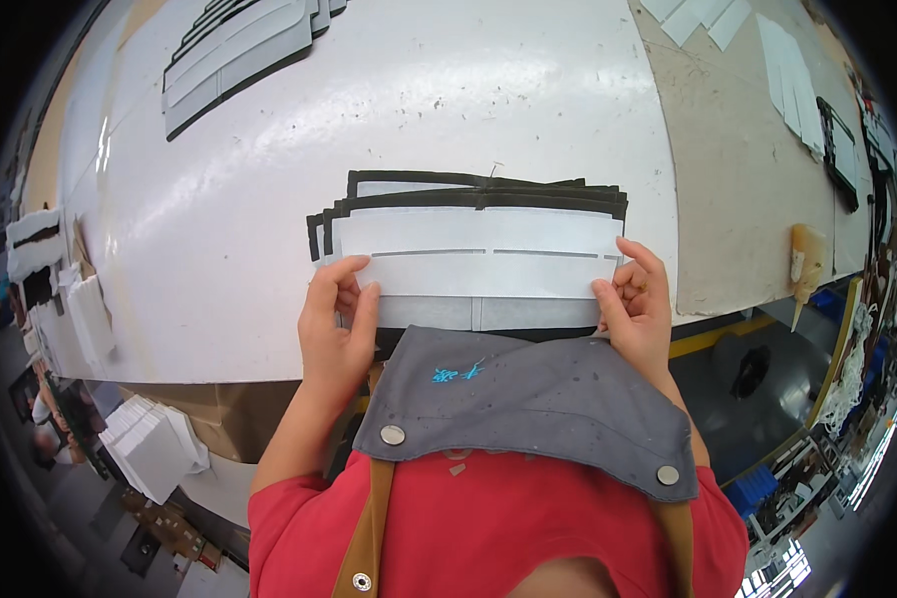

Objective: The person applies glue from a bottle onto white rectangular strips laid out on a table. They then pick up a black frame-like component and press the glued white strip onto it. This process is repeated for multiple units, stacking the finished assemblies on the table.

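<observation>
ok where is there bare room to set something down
Widest: the white table beyond the near panel pile, right of the upper-left stack and left of the beige surface, though specked. Another: that surface's middle, below the white strips and left of the bottle. It's crowded at the near pile, flanked by the left hand and right hand.

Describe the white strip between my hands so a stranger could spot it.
On the white table, find the dark-edged stack nearest the person. The white strip lies on top, between left hand and right hand, its broken dark lengthwise line unlike the greyer panel below.
</observation>
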Demonstrator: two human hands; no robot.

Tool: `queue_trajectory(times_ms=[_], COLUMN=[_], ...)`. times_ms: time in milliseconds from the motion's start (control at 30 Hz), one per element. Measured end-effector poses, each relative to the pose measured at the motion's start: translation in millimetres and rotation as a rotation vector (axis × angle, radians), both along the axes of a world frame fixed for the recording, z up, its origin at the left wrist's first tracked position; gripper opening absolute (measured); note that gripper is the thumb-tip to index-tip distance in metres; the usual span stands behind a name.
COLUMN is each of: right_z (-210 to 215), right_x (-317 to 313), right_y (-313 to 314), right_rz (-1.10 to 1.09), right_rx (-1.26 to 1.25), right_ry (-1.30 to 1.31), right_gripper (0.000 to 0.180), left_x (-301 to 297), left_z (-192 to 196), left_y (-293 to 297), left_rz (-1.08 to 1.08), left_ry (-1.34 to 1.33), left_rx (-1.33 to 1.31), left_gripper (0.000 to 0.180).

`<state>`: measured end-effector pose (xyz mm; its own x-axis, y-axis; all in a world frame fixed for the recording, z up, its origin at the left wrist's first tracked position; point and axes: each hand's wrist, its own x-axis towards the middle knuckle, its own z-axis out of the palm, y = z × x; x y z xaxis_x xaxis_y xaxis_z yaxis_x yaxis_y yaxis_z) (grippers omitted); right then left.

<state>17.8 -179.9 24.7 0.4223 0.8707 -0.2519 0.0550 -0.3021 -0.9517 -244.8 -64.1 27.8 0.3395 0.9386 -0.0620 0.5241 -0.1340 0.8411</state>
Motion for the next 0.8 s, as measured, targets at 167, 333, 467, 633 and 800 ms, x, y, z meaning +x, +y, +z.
queue_trajectory(times_ms=[167,333,467,633,800], right_z=[1.0,-2.0,-0.9,-0.4,-1.6], right_x=[0.6,1.0,0.9,0.9,0.3], right_y=[3.2,4.6,7.2,7.8,7.1], right_rz=[0.013,0.019,0.033,0.038,0.043], right_rx=[-0.059,-0.061,-0.069,-0.089,-0.093], right_ry=[-0.019,-0.120,-0.186,-0.235,-0.259], right_gripper=[0.034,0.032,0.030,0.030,0.031], left_x=[1.1,3.9,4.2,3.3,1.9], left_z=[1.1,2.6,3.8,5.0,5.6], left_y=[3.9,8.2,8.6,9.4,11.2], left_rz=[-0.038,-0.060,-0.066,-0.093,-0.112], left_ry=[0.047,0.111,0.145,0.157,0.164], left_rx=[-0.016,0.034,0.033,0.051,0.059], left_gripper=[0.033,0.035,0.035,0.034,0.034])
